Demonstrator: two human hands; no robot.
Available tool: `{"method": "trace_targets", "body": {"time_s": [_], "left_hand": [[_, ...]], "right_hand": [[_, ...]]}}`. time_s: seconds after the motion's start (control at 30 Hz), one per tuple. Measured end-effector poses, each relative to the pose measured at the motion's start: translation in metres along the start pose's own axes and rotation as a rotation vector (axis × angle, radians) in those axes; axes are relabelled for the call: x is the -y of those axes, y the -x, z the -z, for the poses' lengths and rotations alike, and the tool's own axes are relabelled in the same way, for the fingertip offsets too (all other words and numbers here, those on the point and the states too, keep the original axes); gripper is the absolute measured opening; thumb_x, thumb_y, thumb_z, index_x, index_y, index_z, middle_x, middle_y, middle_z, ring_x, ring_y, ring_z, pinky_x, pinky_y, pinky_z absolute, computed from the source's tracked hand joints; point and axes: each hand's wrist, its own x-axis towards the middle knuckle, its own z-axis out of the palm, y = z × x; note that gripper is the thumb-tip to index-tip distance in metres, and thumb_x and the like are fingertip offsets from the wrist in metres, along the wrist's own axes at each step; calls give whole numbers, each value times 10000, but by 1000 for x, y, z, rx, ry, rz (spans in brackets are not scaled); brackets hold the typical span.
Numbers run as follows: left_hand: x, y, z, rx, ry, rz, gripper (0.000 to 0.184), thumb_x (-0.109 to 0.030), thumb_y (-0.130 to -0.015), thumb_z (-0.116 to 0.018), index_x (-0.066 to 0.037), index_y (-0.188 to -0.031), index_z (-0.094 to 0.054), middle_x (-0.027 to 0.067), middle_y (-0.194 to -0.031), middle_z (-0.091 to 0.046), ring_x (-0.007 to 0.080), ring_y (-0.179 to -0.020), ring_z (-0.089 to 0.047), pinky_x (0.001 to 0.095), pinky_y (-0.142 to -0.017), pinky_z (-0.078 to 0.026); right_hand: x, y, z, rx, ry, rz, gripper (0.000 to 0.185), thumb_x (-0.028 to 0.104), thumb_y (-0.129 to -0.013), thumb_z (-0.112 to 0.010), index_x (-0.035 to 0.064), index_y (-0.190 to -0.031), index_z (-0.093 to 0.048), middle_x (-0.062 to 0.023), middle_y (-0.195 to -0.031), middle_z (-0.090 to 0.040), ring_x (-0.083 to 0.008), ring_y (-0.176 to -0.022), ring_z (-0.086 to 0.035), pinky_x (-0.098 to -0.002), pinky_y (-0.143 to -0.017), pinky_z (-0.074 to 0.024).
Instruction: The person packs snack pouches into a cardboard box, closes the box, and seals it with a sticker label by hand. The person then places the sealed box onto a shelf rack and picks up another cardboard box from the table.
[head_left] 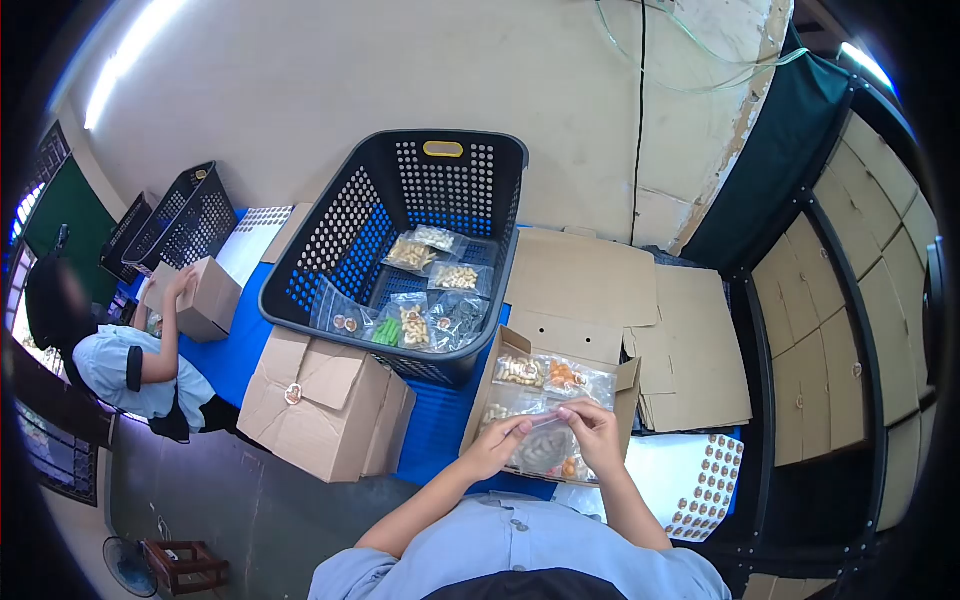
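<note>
My left hand [497, 446] and my right hand [592, 432] pinch the top edge of a clear plastic bag [543, 447] between them. Pale ring-like contents show through the bag. It hangs over an open cardboard box [626, 405], which holds several clear bags, among them a bag of orange pieces [568, 375] and a bag of pale nut-like pieces [520, 370]. Behind and to the left stands a large dark perforated basket [395, 135] with several filled bags inside, one with green pieces [387, 331].
Closed cardboard boxes [300, 410] stand left of the open box. Flat cardboard [690, 345] and a sticker sheet [700, 490] lie to the right. Boxes fill a rack [815, 340] at far right. Another person [135, 360] handles a box [208, 300] at the left.
</note>
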Motion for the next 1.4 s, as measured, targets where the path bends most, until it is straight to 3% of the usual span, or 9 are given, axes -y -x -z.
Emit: {"method": "trace_targets", "body": {"time_s": [0.13,0.2,0.33,0.47,0.57,0.67,0.77,0.9,1.4], "left_hand": [[-15,0,-1,-70,-51,-38,644,-353,-913,-597,-43,-1417,-343,177,-1437,-373,311,-1330,-356,386,-1062,-339],[-10,0,1,-99,-606,-332,852,-323,-804,-714,-157,-1477,-217,162,-1521,-196,340,-1409,-182,517,-1119,-212],[2,0,-14,62,-1147,-278,848,-150,-709,-749,-249,-1439,-329,94,-1511,-259,320,-1403,-230,624,-1109,-102],[11,-5,-3,-58,-821,-242,587,-126,-795,-667,-166,-1346,-467,63,-1317,-533,205,-1253,-476,498,-1103,-236],[0,-6,9,-132,15,91,443,-192,-914,-584,-77,-1325,-466,95,-1318,-524,156,-1233,-468,344,-1071,-298],[26,-9,30,-214,33,312,489,-260,-978,-502,-13,-1379,-371,123,-1320,-513,141,-1223,-445,276,-1036,-313],[58,-20,35,-360,195,8,563,-259,-991,-469,-12,-1445,-245,152,-1384,-442,208,-1273,-416,324,-1084,-280],[89,-28,44,-498,-75,3,632,-209,-959,-514,-60,-1477,-186,171,-1478,-297,256,-1357,-314,337,-1116,-227],[113,-2,67,-542,-443,221,424,-179,-892,-539,-103,-1306,-487,210,-1330,-465,337,-1264,-422,385,-1061,-328]], "right_hand": [[-3,-10,12,-213,-325,-276,269,204,-927,-595,-35,-1033,-661,-117,-1014,-657,-181,-767,-665,-279,-658,-551],[-15,-16,22,-379,-444,-361,333,229,-952,-555,-35,-1151,-595,-115,-1036,-652,-178,-806,-669,-275,-610,-560],[-57,-18,23,-380,-572,-409,325,221,-960,-535,6,-1200,-577,-110,-1128,-618,-179,-794,-658,-263,-577,-546],[-23,-16,19,-307,-660,-415,330,181,-959,-527,26,-1250,-533,-61,-1177,-590,-159,-972,-599,-300,-721,-543],[-80,-13,34,-46,-218,-242,303,166,-938,-564,17,-1202,-555,-68,-1137,-597,-145,-1036,-564,-302,-797,-518],[-62,-20,33,59,-200,-267,234,132,-903,-614,-7,-1090,-583,-56,-941,-637,-134,-889,-608,-285,-783,-507],[-73,-34,24,21,-166,-351,194,118,-894,-621,-18,-1030,-592,-49,-827,-650,-143,-795,-629,-284,-699,-519],[-125,-62,7,-166,-65,-435,189,140,-857,-651,-27,-942,-625,-105,-758,-676,-191,-709,-655,-335,-593,-513],[-158,-94,-11,-231,824,-376,382,345,-789,-689,-18,-853,-586,-214,-752,-643,-389,-750,-640,-460,-658,-498]]}}
